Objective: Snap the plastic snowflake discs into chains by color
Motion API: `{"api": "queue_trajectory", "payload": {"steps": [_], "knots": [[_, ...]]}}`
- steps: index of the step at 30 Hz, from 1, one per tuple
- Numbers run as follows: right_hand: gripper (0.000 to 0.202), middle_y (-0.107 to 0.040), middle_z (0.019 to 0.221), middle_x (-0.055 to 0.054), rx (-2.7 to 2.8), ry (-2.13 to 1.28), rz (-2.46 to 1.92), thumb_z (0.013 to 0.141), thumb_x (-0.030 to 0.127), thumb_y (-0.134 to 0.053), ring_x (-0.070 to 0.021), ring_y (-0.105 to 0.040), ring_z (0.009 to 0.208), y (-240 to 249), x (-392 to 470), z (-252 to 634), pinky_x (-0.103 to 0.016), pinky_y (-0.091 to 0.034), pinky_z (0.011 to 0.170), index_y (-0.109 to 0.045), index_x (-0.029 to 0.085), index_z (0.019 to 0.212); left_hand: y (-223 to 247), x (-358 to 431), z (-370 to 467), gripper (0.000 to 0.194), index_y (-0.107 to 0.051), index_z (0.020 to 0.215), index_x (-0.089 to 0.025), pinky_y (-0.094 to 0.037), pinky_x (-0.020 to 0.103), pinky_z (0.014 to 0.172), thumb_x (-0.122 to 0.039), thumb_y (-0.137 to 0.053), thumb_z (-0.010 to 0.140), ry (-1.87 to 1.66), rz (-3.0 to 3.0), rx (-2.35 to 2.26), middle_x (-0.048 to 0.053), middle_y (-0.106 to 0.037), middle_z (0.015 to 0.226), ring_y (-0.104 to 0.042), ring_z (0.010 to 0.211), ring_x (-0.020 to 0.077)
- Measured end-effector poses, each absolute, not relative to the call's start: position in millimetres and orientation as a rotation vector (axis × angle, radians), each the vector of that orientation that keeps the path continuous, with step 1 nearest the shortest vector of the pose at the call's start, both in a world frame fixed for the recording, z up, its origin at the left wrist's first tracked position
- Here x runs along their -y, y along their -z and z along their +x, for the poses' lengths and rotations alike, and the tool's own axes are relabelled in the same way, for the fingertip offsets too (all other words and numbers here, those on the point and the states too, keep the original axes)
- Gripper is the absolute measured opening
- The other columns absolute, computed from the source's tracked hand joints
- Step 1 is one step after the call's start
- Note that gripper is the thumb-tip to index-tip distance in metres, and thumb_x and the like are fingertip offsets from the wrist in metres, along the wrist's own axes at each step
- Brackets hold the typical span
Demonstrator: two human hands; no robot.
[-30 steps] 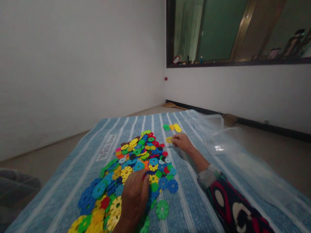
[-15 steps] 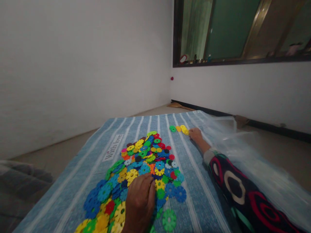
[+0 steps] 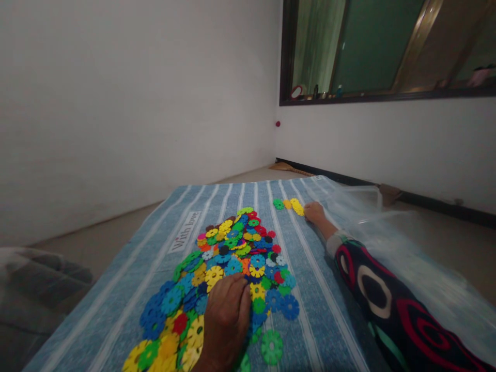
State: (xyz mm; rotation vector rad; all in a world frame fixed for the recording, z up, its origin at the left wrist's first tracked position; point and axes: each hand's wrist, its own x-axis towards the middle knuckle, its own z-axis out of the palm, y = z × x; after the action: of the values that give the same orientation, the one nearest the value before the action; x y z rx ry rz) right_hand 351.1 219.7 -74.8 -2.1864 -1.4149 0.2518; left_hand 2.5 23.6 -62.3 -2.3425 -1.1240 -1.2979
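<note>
A heap of notched plastic snowflake discs (image 3: 232,266) in several colours lies on a striped blue cloth (image 3: 151,268). My left hand (image 3: 228,310) rests palm down on the near part of this heap, fingers curled; whatever is under them is hidden. Stretched far forward, my right hand (image 3: 314,212) has its fingers closed at the edge of a yellow snowflake disc (image 3: 297,207). That disc belongs to a short row with an orange-yellow disc (image 3: 287,204) and a green disc (image 3: 278,204). One larger green disc (image 3: 272,347) lies right of my left wrist.
Clear plastic containers or sheeting (image 3: 364,199) stand along the cloth's right side, partly blurred. A printed label (image 3: 185,232) reading "With love" is on the cloth. A greyish, see-through item (image 3: 39,289) is at lower left. A broom (image 3: 282,166) lies by the far wall.
The whole view has shifted slightly, so everything sits a little further right. Both hands keep the same places relative to the discs.
</note>
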Motion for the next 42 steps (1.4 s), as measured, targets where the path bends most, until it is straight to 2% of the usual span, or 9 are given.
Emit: {"api": "queue_trajectory", "payload": {"steps": [4, 9, 17, 24, 28, 31, 35, 38, 42], "knots": [[0.036, -0.074, 0.086, -0.008, 1.396, -0.161, -2.186, 0.071, 0.022, -0.07, -0.0189, -0.069, 0.084, 78, -219, 349, -0.02, -0.044, 0.067, -0.071, 0.012, 0.106, 61, -22, 3, 0.01, -0.059, 0.094, -0.016, -0.052, 0.035, 0.078, -0.014, -0.05, 0.091, 1.284, -2.346, 1.096, 0.009, -0.067, 0.09, -0.062, 0.085, 0.0191], [0.04, -0.071, 0.107, -0.013, 1.378, -0.061, -2.181, 0.071, 0.025, -0.072, -0.0254, -0.066, 0.101, 82, -218, 342, -0.024, -0.046, 0.076, -0.069, 0.013, 0.109, 63, -22, 2, 0.01, -0.059, 0.093, -0.015, -0.052, 0.037, 0.079, -0.014, -0.05, 0.091, 1.257, -2.355, 1.12, 0.009, -0.068, 0.089, -0.062, 0.086, 0.0198], [0.036, -0.071, 0.106, -0.014, 1.336, -0.009, -2.16, 0.077, 0.02, -0.063, -0.0229, -0.064, 0.1, 80, -204, 332, -0.026, -0.044, 0.079, -0.067, 0.012, 0.111, 64, -23, 2, 0.009, -0.06, 0.092, -0.016, -0.051, 0.037, 0.08, -0.015, -0.051, 0.091, 1.225, -2.339, 1.127, 0.009, -0.068, 0.091, -0.062, 0.087, 0.0201], [0.021, -0.073, 0.088, -0.006, 1.449, -0.068, -2.053, 0.08, 0.019, -0.054, -0.0173, -0.065, 0.085, 77, -162, 296, -0.022, -0.043, 0.075, -0.074, 0.017, 0.088, 63, -32, -9, 0.012, -0.06, 0.09, -0.016, -0.05, 0.039, 0.079, -0.019, -0.049, 0.09, 1.106, -2.19, 1.219, 0.01, -0.067, 0.091, -0.06, 0.088, 0.0233], [0.018, -0.071, 0.085, -0.004, 1.719, -0.09, -1.727, 0.081, 0.021, -0.054, -0.0168, -0.063, 0.081, 74, -127, 259, -0.024, -0.044, 0.073, -0.072, 0.02, 0.081, 59, -38, -18, 0.012, -0.06, 0.09, -0.017, -0.048, 0.041, 0.081, -0.019, -0.048, 0.087, 0.952, -2.116, 1.376, 0.012, -0.066, 0.096, -0.06, 0.091, 0.026], [0.016, -0.068, 0.09, -0.005, 1.949, -0.095, -1.379, 0.082, 0.022, -0.057, -0.0174, -0.061, 0.084, 69, -103, 233, -0.027, -0.046, 0.077, -0.072, 0.021, 0.09, 57, -40, -24, 0.013, -0.059, 0.089, -0.017, -0.047, 0.042, 0.08, -0.02, -0.048, 0.084, 0.823, -2.073, 1.499, 0.013, -0.066, 0.099, -0.059, 0.092, 0.0279], [0.027, -0.062, 0.112, -0.011, 2.252, -0.074, -0.972, 0.08, 0.027, -0.066, -0.0226, -0.056, 0.105, 58, -80, 209, -0.034, -0.044, 0.091, -0.068, 0.019, 0.106, 54, -41, -28, 0.015, -0.059, 0.092, -0.018, -0.045, 0.041, 0.081, -0.024, -0.049, 0.083, 0.694, -2.047, 1.61, 0.013, -0.067, 0.102, -0.06, 0.095, 0.0277], [0.034, -0.059, 0.117, -0.012, 2.433, -0.04, -0.915, 0.078, 0.029, -0.069, -0.0243, -0.053, 0.107, 51, -71, 199, -0.037, -0.043, 0.091, -0.065, 0.019, 0.111, 52, -40, -29, 0.014, -0.059, 0.09, -0.019, -0.044, 0.039, 0.078, -0.026, -0.05, 0.083, 0.645, -2.084, 1.649, 0.011, -0.067, 0.096, -0.06, 0.091, 0.027], [0.02, -0.06, 0.109, -0.01, 2.538, 0.035, -1.034, 0.082, 0.025, -0.065, -0.0228, -0.052, 0.1, 50, -66, 195, -0.034, -0.043, 0.087, -0.064, 0.019, 0.102, 48, -39, -29, 0.011, -0.059, 0.084, -0.019, -0.043, 0.039, 0.077, -0.025, -0.049, 0.083, 0.639, -2.121, 1.658, 0.009, -0.067, 0.09, -0.06, 0.089, 0.0264]]}}
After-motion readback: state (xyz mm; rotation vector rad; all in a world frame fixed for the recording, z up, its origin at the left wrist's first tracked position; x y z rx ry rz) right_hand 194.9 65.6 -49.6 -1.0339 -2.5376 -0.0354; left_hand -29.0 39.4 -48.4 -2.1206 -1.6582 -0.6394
